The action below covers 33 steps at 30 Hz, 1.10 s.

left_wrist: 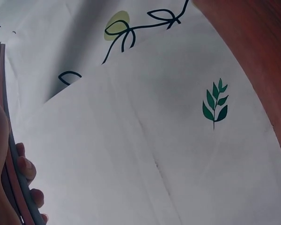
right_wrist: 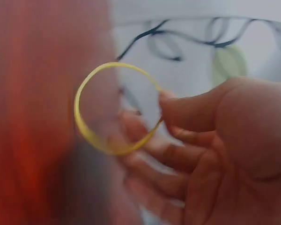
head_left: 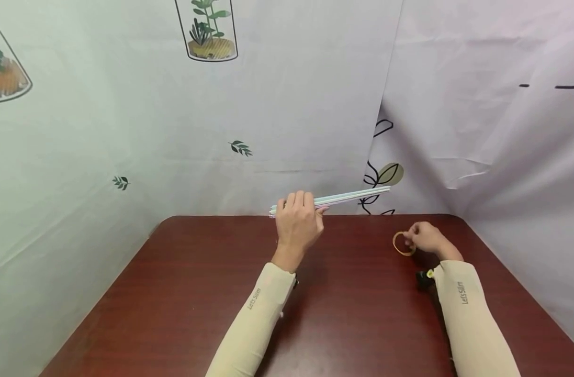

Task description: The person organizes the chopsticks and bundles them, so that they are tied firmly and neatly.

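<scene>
My left hand (head_left: 297, 219) grips a bundle of pale pastel chopsticks (head_left: 352, 197), held up over the far part of the table. Their long ends point right, and short ends show past the left side of the fist. In the left wrist view, the chopsticks (left_wrist: 2, 75) run along the left edge, with fingertips (left_wrist: 27, 168) curled round them. My right hand (head_left: 427, 237), toward the table's far right corner, pinches a yellow rubber band (head_left: 394, 245) between thumb and finger. The band (right_wrist: 77, 110) forms a round, open loop in the right wrist view.
A dark red-brown table (head_left: 197, 293) with rounded far corners extends under both arms. Pale cloth (head_left: 296, 104) printed with leaves and jars hangs behind it and at the sides. A small black device (head_left: 424, 279) sits at the right wrist.
</scene>
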Motion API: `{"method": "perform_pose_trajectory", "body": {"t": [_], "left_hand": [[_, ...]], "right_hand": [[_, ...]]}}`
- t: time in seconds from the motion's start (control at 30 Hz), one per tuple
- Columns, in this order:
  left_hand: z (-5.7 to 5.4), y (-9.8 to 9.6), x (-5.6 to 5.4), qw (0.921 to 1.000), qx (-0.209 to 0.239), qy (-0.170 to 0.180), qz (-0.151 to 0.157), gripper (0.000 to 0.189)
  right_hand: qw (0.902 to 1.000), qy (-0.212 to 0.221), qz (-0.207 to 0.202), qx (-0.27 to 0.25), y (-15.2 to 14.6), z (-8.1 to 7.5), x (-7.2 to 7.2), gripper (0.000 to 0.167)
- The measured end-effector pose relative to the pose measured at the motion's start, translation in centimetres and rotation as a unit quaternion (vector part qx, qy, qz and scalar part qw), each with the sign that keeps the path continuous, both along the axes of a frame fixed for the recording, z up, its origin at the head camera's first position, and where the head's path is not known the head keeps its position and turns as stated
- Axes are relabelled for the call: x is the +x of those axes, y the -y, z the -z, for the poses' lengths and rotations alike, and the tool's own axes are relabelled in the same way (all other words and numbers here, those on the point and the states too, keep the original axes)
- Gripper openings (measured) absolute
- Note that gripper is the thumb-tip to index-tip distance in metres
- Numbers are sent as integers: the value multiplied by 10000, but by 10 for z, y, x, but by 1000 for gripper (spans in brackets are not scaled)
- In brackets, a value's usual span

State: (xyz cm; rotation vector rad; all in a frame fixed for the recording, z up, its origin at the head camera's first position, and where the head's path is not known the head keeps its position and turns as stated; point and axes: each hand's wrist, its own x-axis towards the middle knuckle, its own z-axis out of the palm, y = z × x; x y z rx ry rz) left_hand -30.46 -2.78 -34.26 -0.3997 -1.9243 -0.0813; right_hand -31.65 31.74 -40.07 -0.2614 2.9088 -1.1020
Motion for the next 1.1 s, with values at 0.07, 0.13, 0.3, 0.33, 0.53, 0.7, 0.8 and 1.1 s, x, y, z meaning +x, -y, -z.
{"method": "perform_pose_trajectory", "body": {"t": [0.07, 0.13, 0.3, 0.33, 0.53, 0.7, 0.8, 1.1], "left_hand": [[0, 1, 0, 10000, 32, -63, 27, 36], [-1, 1, -1, 9999, 29, -142, 77, 38], [-2, 3, -2, 9995, -101, -245, 158, 40], [-2, 3, -2, 9995, -133, -239, 162, 40], [-5, 4, -1, 9995, -201, -115, 210, 40], [-6, 4, -1, 9993, -184, -164, 276, 41], [-7, 4, -1, 9993, -184, -187, 277, 42], [-2, -1, 1, 9972, -397, -345, 529, 45]], "right_hand": [[9949, -49, 72, -1001, 5, -11, 1, 17], [9784, -1, 68, -2067, 12, -25, 4, 19], [9144, 60, -334, -4033, 27, -58, 14, 24], [9030, 47, -494, -4268, 29, -63, 16, 28], [8346, -277, -1214, -5367, 43, -83, 24, 23], [8054, -460, -1412, -5738, 58, -93, 30, 11], [8044, -483, -1536, -5718, 65, -97, 33, 14], [8822, -1235, -1202, -4382, 78, -97, 42, 16]]}}
